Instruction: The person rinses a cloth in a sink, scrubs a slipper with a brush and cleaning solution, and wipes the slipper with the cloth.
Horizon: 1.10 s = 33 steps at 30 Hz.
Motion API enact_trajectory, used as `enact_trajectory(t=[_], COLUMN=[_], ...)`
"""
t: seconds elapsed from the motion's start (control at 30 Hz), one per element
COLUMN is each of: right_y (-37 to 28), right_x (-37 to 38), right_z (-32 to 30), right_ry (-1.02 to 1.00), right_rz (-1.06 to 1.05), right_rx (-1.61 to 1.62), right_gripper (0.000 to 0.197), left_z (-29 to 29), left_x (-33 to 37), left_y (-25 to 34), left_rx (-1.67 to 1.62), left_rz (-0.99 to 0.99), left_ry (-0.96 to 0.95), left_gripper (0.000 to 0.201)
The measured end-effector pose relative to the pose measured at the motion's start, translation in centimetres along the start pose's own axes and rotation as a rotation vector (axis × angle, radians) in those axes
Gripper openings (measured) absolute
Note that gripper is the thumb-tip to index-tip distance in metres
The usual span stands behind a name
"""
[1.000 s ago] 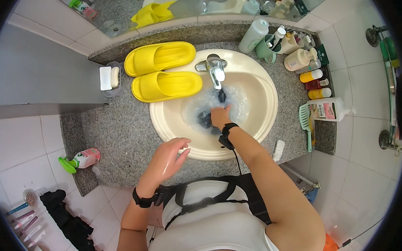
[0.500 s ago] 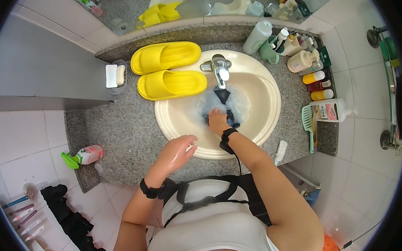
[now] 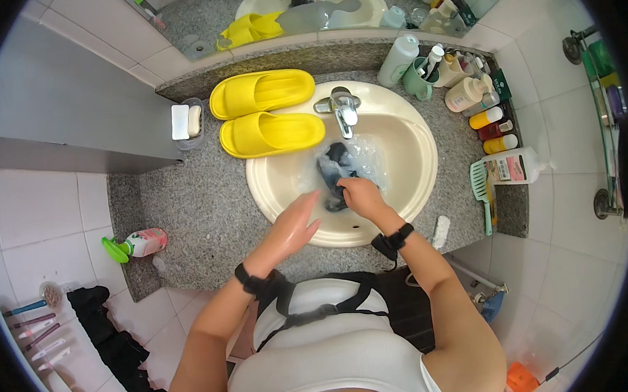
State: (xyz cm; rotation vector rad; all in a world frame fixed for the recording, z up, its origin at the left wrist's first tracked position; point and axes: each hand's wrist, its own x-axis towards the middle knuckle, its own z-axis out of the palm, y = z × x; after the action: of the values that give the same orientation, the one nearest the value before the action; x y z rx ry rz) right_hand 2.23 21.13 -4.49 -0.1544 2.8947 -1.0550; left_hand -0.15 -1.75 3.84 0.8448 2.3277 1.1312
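Observation:
In the cream oval basin (image 3: 427,183) lies a dark wet cloth (image 3: 332,168), bunched up in whitish, cloudy water. My right hand (image 3: 362,197) is closed on the cloth's near edge, fingers pinched together, and lifts part of it at the water. My left hand (image 3: 288,226) is over the basin's front left rim, fingers stretched out, holding nothing. It looks wet. The fingertips are close to the cloth but appear apart from it. Above the basin's back edge stands a chrome tap (image 3: 341,111), its spout over the cloth.
Two yellow slippers (image 3: 272,134) overlap the basin's back left rim. A soap dish (image 3: 188,124) and a spray bottle (image 3: 142,244) are on the left counter. To the right stand a green cup (image 3: 419,80), several bottles, a large white bottle (image 3: 515,165) and a pale green slotted scoop (image 3: 480,191).
My right hand has drawn back toward me and slightly right, pulling the cloth up out of the water. My left hand has moved a little right and farther over the basin.

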Motion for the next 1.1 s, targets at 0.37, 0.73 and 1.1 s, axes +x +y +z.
enact_trajectory(t=[0.37, 0.73, 1.1], right_y=[-7.3, -7.2, -4.3], right_x=[-3.8, -5.3, -4.4], right_z=[-9.8, -16.0, -19.8], right_ry=[0.165, 0.491, 0.506], right_rz=[0.003, 0.009, 0.183], right_rx=[0.121, 0.041, -0.050], right_gripper=[0.014, 0.013, 0.015], left_z=[5.6, 4.4, -2.9], left_x=[6.6, 4.8, 4.5], left_y=[-2.5, -6.4, -0.1], left_rx=[0.008, 0.027, -0.027], left_rz=[0.180, -0.029, 0.001], left_ry=[-0.041, 0.155, 0.411], left_gripper=[0.032, 0.011, 0.012])
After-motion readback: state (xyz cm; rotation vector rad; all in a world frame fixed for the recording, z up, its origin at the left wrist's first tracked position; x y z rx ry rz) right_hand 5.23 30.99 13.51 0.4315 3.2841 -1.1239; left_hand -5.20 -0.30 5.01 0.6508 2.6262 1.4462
